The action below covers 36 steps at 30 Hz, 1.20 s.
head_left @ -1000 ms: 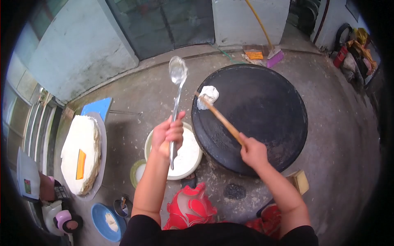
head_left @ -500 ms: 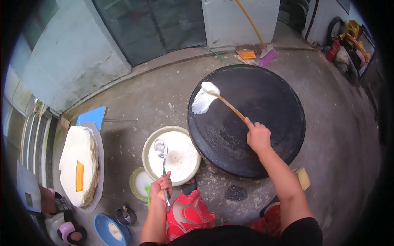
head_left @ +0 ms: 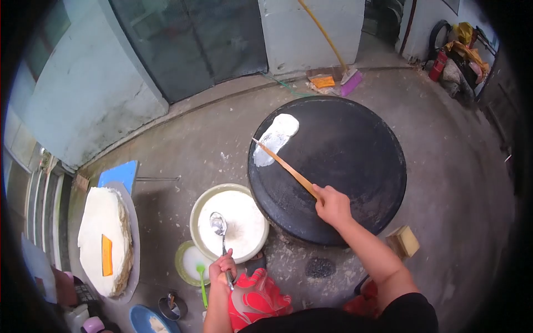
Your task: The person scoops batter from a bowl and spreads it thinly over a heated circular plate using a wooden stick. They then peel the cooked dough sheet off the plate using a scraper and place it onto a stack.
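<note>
A large round black griddle (head_left: 338,166) fills the middle right of the view. White batter (head_left: 277,136) lies as an elongated patch near its upper left edge. My right hand (head_left: 333,205) grips a wooden stick (head_left: 288,169), whose far tip is at the griddle's left rim, beside the batter. My left hand (head_left: 223,267) is closed on a metal ladle (head_left: 219,223); the ladle's bowl is over the cream basin (head_left: 195,213) of white batter. A smaller green bowl (head_left: 180,266) with white liquid and a green-handled utensil (head_left: 202,280) sits left of my left hand.
On the left, a stack of pale flat sheets (head_left: 100,222) carries an orange scraper (head_left: 107,255). A blue basin (head_left: 139,319) and a dark pot (head_left: 173,307) stand at the lower left. A yellow block (head_left: 408,241) is right of the griddle; a broom (head_left: 351,82) is behind it.
The ladle came down from the air to the basin. Batter on the griddle was spread from a lump into a longer patch. The stick's tip has since moved to the griddle's left rim.
</note>
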Each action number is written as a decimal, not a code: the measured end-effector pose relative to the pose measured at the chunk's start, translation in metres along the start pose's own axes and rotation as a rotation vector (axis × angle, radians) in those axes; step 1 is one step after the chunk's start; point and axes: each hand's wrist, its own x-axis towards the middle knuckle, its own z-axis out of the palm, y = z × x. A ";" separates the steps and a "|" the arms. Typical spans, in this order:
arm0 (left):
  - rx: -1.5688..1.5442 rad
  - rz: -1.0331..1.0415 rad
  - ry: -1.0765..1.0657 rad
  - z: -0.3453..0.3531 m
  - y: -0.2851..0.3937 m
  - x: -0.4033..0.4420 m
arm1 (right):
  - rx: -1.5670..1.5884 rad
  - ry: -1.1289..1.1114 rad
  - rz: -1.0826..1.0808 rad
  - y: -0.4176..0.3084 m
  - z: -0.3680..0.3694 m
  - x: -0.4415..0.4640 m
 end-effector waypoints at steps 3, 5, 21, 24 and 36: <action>0.003 0.028 0.047 -0.001 -0.003 0.000 | -0.405 0.148 -0.032 0.050 0.003 0.032; 0.017 0.064 0.072 0.001 -0.002 -0.002 | -0.279 0.121 0.132 0.045 -0.010 0.044; 0.046 0.072 0.095 -0.001 0.007 0.008 | -0.148 0.042 0.125 0.001 0.009 0.028; 0.081 0.087 0.123 -0.002 0.005 0.004 | -0.376 0.168 0.214 0.057 0.002 0.060; 0.053 0.003 0.103 0.004 0.006 0.003 | -0.443 0.100 0.282 0.060 -0.009 0.087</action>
